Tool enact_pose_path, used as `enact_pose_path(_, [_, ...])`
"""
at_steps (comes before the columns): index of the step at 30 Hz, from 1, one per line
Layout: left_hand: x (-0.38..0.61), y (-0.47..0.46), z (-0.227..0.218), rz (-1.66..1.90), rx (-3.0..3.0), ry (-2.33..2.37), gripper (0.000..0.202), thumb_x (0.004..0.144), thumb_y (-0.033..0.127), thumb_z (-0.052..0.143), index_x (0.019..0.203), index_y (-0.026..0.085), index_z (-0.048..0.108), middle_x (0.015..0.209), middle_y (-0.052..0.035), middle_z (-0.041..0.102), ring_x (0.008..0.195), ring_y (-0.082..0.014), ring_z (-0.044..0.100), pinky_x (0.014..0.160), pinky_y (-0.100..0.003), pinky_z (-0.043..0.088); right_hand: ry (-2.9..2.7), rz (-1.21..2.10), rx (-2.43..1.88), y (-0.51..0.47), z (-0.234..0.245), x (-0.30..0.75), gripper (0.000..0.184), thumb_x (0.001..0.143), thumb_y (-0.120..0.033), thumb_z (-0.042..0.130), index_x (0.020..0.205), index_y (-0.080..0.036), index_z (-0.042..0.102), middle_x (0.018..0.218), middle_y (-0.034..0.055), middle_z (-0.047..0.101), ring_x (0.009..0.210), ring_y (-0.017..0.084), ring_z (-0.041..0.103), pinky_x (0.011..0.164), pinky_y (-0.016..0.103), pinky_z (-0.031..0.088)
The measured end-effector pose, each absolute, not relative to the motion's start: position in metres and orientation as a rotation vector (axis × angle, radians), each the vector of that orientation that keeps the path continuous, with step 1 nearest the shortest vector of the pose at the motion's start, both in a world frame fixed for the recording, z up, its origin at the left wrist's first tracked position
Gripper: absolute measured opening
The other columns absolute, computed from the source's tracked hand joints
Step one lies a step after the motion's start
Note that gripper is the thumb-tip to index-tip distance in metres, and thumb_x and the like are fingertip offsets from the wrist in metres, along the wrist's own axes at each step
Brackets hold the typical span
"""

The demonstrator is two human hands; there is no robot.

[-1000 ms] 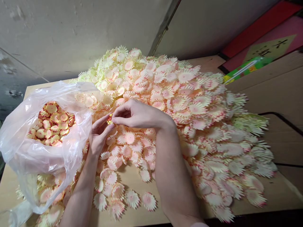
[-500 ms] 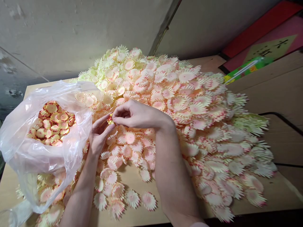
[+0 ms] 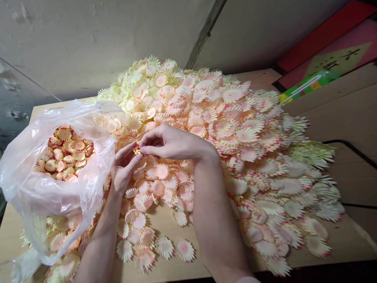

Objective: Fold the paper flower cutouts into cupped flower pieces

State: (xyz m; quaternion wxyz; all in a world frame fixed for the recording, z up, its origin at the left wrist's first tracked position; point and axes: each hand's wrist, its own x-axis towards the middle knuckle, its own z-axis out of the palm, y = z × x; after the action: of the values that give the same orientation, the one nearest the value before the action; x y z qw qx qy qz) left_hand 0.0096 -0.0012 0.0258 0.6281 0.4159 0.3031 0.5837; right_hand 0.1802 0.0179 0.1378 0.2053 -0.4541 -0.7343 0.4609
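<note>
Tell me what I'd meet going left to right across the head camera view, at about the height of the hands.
Plastic bag, left hand, small yellow-and-red piece, right hand, upper black cable.

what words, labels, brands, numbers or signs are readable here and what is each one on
Pale yellow panel on the pink surface at upper right: dark characters, slanted and too blurred to read reliably.
Green item just below it: no text I can make out.
Plastic bag and petal pieces: no lettering shows.
So nothing can be quoted with confidence.
</note>
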Motion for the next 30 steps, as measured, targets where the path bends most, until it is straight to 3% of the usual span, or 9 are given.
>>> enact_pose_path(20, [0.0102,-0.0007,0.0266,1.31,1.001,0.697,0.04,0.07,0.026,0.086,0.109,0.029,0.076,0.118,-0.0035,0.076,0.114,-0.0227,0.07,0.102,-0.036,0.057,-2.063,1.266,-1.268,0.0179,0.1365,0.1784,0.015,0.081,-0.019,0.06,0.077,-0.011,0.072,0.064,0.0006,0.058,0.059,0.009,0.046,0.052,0.024,0.035])
enact_pose_path(30, [0.01,-0.0006,0.0277,1.332,1.012,0.754,0.041,0.068,0.028,0.088,0.107,0.029,0.077,0.115,-0.004,0.077,0.111,-0.0236,0.071,0.096,-0.035,0.059,-2.042,1.289,-1.289,0.0174,0.1373,0.1809,0.015,0.08,-0.022,0.061,0.078,-0.012,0.072,0.067,0.0019,0.062,0.06,0.01,0.049,0.055,0.025,0.037])
